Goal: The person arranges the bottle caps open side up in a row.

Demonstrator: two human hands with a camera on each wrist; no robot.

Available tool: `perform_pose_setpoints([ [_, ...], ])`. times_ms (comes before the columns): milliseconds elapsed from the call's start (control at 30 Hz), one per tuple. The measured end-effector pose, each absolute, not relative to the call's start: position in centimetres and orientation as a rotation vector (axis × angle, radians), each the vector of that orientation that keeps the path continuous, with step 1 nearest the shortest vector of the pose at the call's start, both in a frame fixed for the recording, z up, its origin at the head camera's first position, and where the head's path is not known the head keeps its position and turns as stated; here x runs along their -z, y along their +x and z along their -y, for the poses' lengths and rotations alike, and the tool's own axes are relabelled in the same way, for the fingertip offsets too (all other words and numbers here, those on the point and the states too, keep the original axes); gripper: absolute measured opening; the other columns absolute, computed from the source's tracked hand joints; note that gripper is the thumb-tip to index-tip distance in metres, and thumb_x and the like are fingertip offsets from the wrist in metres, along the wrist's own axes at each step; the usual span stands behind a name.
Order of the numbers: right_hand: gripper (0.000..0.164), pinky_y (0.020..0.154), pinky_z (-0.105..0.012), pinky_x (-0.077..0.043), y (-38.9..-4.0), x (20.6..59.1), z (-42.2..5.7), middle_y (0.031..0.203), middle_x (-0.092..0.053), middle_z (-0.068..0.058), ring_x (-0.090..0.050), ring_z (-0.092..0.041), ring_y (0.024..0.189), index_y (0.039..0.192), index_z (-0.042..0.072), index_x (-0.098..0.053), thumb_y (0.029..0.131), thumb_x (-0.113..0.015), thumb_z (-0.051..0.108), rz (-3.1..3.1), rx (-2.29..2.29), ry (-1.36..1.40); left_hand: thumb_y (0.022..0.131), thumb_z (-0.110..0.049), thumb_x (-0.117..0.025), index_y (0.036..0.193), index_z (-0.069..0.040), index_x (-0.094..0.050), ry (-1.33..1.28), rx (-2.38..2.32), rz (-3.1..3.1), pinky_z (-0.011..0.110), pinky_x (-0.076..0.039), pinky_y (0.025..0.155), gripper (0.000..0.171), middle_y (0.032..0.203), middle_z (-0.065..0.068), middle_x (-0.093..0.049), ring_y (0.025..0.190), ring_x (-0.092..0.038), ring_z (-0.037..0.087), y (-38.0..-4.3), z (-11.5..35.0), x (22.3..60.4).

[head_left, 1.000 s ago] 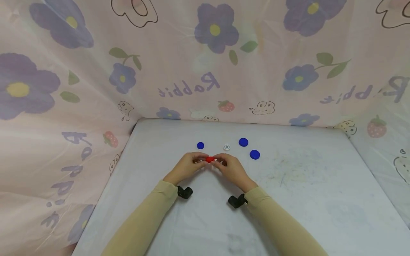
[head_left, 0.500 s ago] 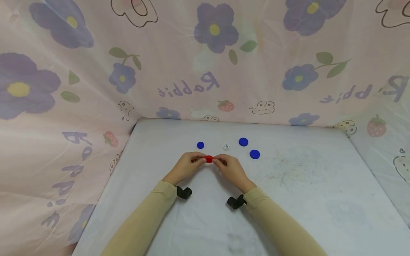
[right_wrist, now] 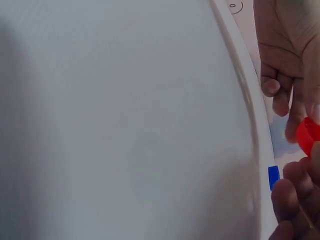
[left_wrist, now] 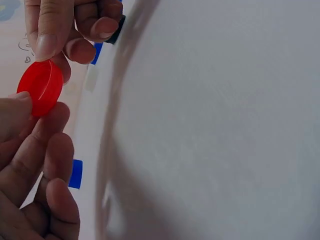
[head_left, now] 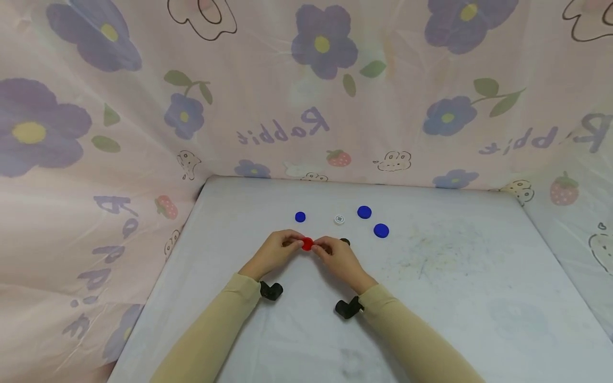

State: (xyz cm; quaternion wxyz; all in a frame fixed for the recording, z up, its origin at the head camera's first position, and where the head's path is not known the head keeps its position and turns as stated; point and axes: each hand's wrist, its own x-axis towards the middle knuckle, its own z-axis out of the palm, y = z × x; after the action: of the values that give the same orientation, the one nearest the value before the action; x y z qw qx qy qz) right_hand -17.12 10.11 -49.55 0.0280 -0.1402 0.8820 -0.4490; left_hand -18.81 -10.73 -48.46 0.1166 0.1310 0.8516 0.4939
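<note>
A small red plastic cap (head_left: 307, 244) is held just above the table between both hands. My left hand (head_left: 274, 254) pinches it from the left with thumb and forefinger. From the right, the thumb and fingertips of my right hand (head_left: 341, 263) pinch its opposite edge. In the left wrist view the red cap (left_wrist: 45, 95) stands tilted with its hollow side showing. Only part of the cap (right_wrist: 306, 137) shows at the edge of the right wrist view. A black round piece (head_left: 345, 241) lies partly hidden behind my right hand.
Beyond the hands on the white table (head_left: 455, 314) lie a small blue disc (head_left: 300, 217), a white ringed disc (head_left: 339, 219) and two larger blue discs, one farther back (head_left: 364, 212) and one nearer (head_left: 381, 230). A flower-printed curtain (head_left: 278, 96) encloses the table's back and sides.
Both hands have shifted slightly left and toward the body with the red cap, which shows a rounder face. The black piece has come into view beside the right hand.
</note>
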Motion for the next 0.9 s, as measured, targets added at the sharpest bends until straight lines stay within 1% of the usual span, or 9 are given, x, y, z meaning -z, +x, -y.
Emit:
perform_pose_setpoints([
  [100,0.016,0.075,-0.032,-0.049,-17.0,49.9,-9.8,0.091,-0.067,0.008,-0.058,-0.011,0.081,0.106,0.015,-0.07,0.093,-0.067,0.024,-2.707,1.372,-0.438,0.096,-0.025,-0.063,0.11,-0.018,-0.069,0.362,-1.41,-2.492,0.038,-0.047,0.087,0.017,0.097,-0.008,-0.068,0.092,-0.061,0.012,-18.7,11.1,48.8],
  [200,0.017,0.072,-0.031,-0.049,-17.0,50.2,-9.6,0.088,-0.066,0.008,-0.058,-0.01,0.077,0.109,0.015,-0.068,0.093,-0.067,0.023,-2.698,1.336,-0.454,0.096,-0.025,-0.063,0.11,-0.019,-0.069,0.351,-1.376,-2.495,0.039,-0.046,0.089,0.016,0.099,-0.008,-0.067,0.095,-0.06,0.012,-18.6,11.3,49.0],
  [267,0.019,0.069,-0.03,-0.048,-17.0,50.3,-9.4,0.085,-0.064,0.007,-0.057,-0.01,0.073,0.111,0.015,-0.067,0.093,-0.066,0.021,-2.7,1.315,-0.458,0.096,-0.025,-0.063,0.109,-0.019,-0.069,0.352,-1.349,-2.497,0.04,-0.046,0.088,0.016,0.097,-0.008,-0.067,0.094,-0.06,0.012,-18.5,11.4,49.0],
  [433,0.023,0.068,-0.03,-0.048,-16.8,50.4,-9.2,0.084,-0.063,0.007,-0.057,-0.009,0.072,0.115,0.015,-0.065,0.091,-0.067,0.017,-2.703,1.282,-0.46,0.096,-0.024,-0.062,0.107,-0.019,-0.068,0.359,-1.283,-2.507,0.038,-0.046,0.084,0.013,0.09,-0.008,-0.066,0.088,-0.059,0.013,-18.3,11.5,48.9],
  [733,0.027,0.07,-0.03,-0.047,-17.1,50.8,-9.0,0.084,-0.061,0.009,-0.056,-0.011,0.075,0.115,0.017,-0.065,0.09,-0.07,0.026,-2.671,1.243,-0.428,0.096,-0.023,-0.063,0.106,-0.019,-0.069,0.415,-1.228,-2.512,0.036,-0.046,0.083,0.012,0.089,-0.008,-0.065,0.086,-0.059,0.012,-18.5,12.0,49.0],
  [900,0.026,0.068,-0.029,-0.047,-17.3,51.0,-9.0,0.083,-0.06,0.01,-0.055,-0.011,0.075,0.113,0.018,-0.066,0.09,-0.071,0.026,-2.673,1.225,-0.445,0.089,-0.024,-0.072,0.106,-0.018,-0.069,0.421,-1.208,-2.483,0.034,-0.045,0.074,0.018,0.087,-0.005,-0.064,0.08,-0.056,0.015,-18.6,12.1,49.0],
])
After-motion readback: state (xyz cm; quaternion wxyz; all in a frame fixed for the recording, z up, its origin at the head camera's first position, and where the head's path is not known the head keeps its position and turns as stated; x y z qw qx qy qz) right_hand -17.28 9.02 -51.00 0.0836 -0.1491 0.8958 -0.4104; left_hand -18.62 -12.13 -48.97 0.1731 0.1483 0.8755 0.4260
